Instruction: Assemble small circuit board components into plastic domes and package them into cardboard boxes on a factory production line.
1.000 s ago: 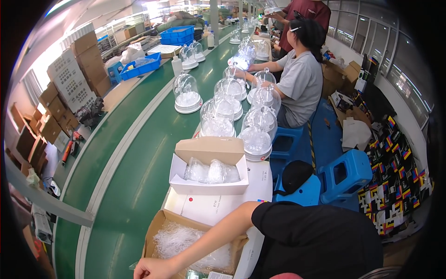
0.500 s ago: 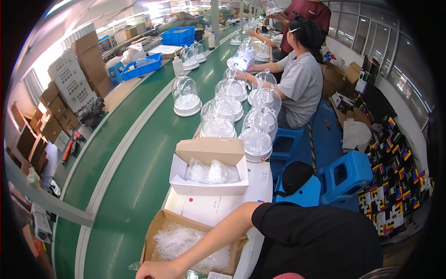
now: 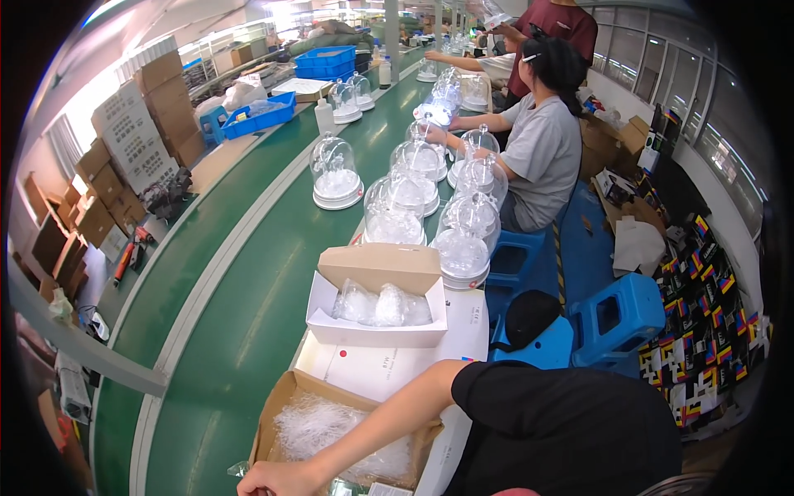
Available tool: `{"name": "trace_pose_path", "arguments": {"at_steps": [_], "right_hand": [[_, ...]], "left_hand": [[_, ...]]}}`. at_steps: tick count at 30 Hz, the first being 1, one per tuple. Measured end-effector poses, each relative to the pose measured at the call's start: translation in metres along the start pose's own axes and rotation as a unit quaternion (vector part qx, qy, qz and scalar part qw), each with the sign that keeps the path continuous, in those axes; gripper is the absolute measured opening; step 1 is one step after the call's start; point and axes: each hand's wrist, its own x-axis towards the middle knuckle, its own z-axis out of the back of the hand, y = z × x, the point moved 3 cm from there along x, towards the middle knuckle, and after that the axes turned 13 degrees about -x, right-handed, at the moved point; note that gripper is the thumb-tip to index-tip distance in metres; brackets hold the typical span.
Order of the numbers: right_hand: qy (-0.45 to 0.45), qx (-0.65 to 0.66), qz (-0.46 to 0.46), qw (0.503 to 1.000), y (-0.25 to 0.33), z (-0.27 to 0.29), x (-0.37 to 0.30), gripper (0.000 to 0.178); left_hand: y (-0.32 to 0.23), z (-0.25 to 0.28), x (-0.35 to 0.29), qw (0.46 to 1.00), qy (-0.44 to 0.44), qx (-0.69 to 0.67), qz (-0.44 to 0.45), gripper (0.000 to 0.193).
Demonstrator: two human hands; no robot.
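The person's right hand (image 3: 278, 478) is low in the view, just beside the near corner of an open brown carton (image 3: 270, 420), with the bare forearm crossing over that carton toward two o'clock. The fingers look bent, but the fingertips are hidden at the lower edge, so how far open the grip is, and whether it has hold of anything, cannot be told. The left hand is out of view. A small piece of clear plastic (image 3: 238, 469) lies between nine and ten o'clock from the knuckles; whether the fingers touch it is unclear. Good handling here would mean pinching such thin, slippery film at an edge, with light pressure, and keeping it flat rather than bunching it. The wrist would do best to stay a little above the carton's rim, since the loose white shreds (image 3: 306, 423) at one o'clock could cling to a sleeve or the film and be dragged out. The elbow wants care too: at one o'clock stands a white box (image 3: 376, 332) with wrapped pieces (image 3: 389, 306) inside, and beyond it, clear domes (image 3: 465, 240) crowd together and look easy to knock. Short, slow movements toward the green belt (image 3: 223, 347) at eleven o'clock would leave the most room.
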Motion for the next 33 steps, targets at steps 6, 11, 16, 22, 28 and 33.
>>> {"name": "trace_pose_path", "arguments": {"at_steps": [6,11,16,22,28,33], "right_hand": [[0.006,-0.023,0.029,0.999,-0.001,0.0,0.0,0.012],[-0.005,-0.066,0.047,0.997,0.003,0.0,0.001,0.013],[-0.026,-0.085,0.091,0.992,-0.002,-0.001,0.002,0.012],[-0.049,-0.133,0.072,0.987,0.0,0.005,0.0,0.012],[-0.052,-0.159,0.123,0.978,0.001,-0.003,0.004,0.011],[-0.046,-0.188,0.122,0.974,-0.008,0.003,-0.003,0.009]], "left_hand": [[0.003,0.0,0.0,1.0,0.003,-0.025,-0.015,0.034],[0.034,0.029,0.01,0.996,0.052,0.028,-0.067,0.045],[0.023,0.015,0.009,0.998,0.035,0.017,-0.041,0.043],[0.009,0.003,0.006,1.0,-0.002,0.023,-0.009,0.035],[0.029,0.036,0.047,0.73,0.395,0.071,-0.554,0.038],[0.037,0.018,0.023,0.936,0.201,0.073,-0.281,0.036]]}}
